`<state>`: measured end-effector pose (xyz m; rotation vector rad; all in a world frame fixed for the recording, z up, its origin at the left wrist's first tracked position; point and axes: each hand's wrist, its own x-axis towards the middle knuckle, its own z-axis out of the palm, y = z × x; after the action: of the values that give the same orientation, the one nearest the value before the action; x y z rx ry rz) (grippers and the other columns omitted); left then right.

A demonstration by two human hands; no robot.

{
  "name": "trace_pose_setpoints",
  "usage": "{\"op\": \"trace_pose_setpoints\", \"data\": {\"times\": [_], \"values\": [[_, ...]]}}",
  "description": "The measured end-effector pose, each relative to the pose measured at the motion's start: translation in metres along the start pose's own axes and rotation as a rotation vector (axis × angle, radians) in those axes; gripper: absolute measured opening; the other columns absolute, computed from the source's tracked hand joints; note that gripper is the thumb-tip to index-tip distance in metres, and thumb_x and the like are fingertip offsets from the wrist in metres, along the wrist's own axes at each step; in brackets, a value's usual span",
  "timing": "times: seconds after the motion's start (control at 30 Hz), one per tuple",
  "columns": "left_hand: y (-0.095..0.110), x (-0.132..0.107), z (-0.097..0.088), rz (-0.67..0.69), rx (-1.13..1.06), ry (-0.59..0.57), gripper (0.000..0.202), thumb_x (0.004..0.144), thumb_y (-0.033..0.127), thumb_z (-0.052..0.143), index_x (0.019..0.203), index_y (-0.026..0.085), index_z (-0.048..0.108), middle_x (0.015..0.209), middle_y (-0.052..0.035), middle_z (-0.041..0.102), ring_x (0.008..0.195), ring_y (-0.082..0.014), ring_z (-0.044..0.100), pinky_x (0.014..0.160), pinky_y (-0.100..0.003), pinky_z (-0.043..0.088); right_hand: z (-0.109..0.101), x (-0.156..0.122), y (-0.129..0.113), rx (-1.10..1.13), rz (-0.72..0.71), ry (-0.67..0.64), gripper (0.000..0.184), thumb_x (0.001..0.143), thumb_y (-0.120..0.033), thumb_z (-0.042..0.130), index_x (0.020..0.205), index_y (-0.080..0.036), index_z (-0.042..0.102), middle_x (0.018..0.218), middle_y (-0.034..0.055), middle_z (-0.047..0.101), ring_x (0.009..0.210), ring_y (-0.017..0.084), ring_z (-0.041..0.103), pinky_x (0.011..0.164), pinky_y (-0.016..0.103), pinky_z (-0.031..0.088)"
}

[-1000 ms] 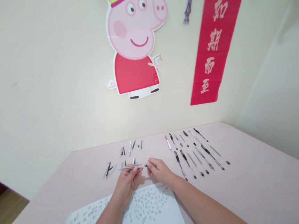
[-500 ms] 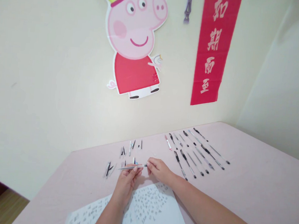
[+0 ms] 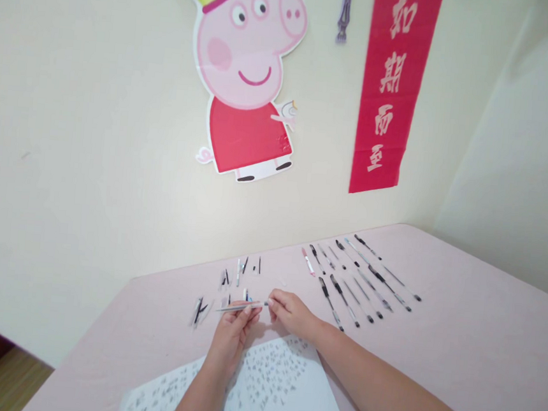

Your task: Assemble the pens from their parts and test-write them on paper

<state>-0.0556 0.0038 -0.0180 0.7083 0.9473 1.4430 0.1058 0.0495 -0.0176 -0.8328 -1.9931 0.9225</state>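
Note:
A slim grey pen (image 3: 234, 307) lies almost level across the fingers of my left hand (image 3: 237, 324), which is closed around its barrel with the thumb on top. My right hand (image 3: 288, 309) pinches the pen's dark right end between thumb and fingertips. Whether that end is a cap or a plug is too small to tell. Below both hands is an open notebook (image 3: 320, 388) with handwriting on its pages; my left forearm covers part of it.
Several pens (image 3: 340, 291) lie in two slanted rows to the right on the pink-covered table (image 3: 472, 351). Behind and left of my hands are small groups of pen caps and parts (image 3: 199, 311). The wall (image 3: 91, 151) rises at the table's far edge.
Both hands keep nearly the same place and grip on the pen. Only a very slight shift of the pen and my right fingertips to the left shows.

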Motion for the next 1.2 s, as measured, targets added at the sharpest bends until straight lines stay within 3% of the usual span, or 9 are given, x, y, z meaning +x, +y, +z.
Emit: {"op": "trace_pose_setpoints", "data": {"times": [0.13,0.33,0.57,1.2], "values": [[0.0008,-0.0011,0.0014,-0.008,0.0,0.005,0.025,0.061,0.025,0.076,0.08,0.015,0.062,0.082,-0.0028,0.071,0.078,-0.0112,0.065,0.073,-0.019,0.051,0.0001,-0.0003,0.0018,-0.014,0.0,-0.013,0.038,0.092,-0.033,0.033,0.061,-0.017,0.048,0.057,-0.0018,0.054,0.056,0.01,0.052,0.06,0.022,0.039],[0.0002,-0.0012,0.001,-0.008,0.001,-0.009,0.024,0.064,0.024,0.075,0.081,0.015,0.061,0.083,-0.0031,0.071,0.079,-0.0106,0.065,0.075,-0.019,0.05,0.0002,0.0001,0.0025,0.005,0.004,-0.007,0.028,0.091,-0.035,0.038,0.072,-0.018,0.05,0.059,-0.0024,0.058,0.057,0.011,0.053,0.059,0.022,0.039],[-0.0004,-0.0019,0.001,0.024,0.022,-0.033,0.022,0.065,0.024,0.074,0.082,0.015,0.063,0.086,-0.0033,0.07,0.082,-0.012,0.065,0.076,-0.021,0.05,0.0025,0.0009,0.005,0.106,0.017,-0.017,0.034,0.09,-0.039,0.038,0.065,-0.018,0.047,0.055,-0.0032,0.053,0.054,0.01,0.051,0.057,0.022,0.04],[0.0004,-0.0065,0.0041,0.085,0.101,-0.048,0.019,0.067,0.025,0.072,0.081,0.016,0.063,0.087,-0.0038,0.068,0.084,-0.0132,0.064,0.08,-0.024,0.048,0.0069,0.0004,0.0017,0.53,0.29,-0.1,0.037,0.08,-0.049,0.047,0.061,-0.018,0.042,0.048,-0.0067,0.048,0.041,0.007,0.049,0.044,0.02,0.038]]}}
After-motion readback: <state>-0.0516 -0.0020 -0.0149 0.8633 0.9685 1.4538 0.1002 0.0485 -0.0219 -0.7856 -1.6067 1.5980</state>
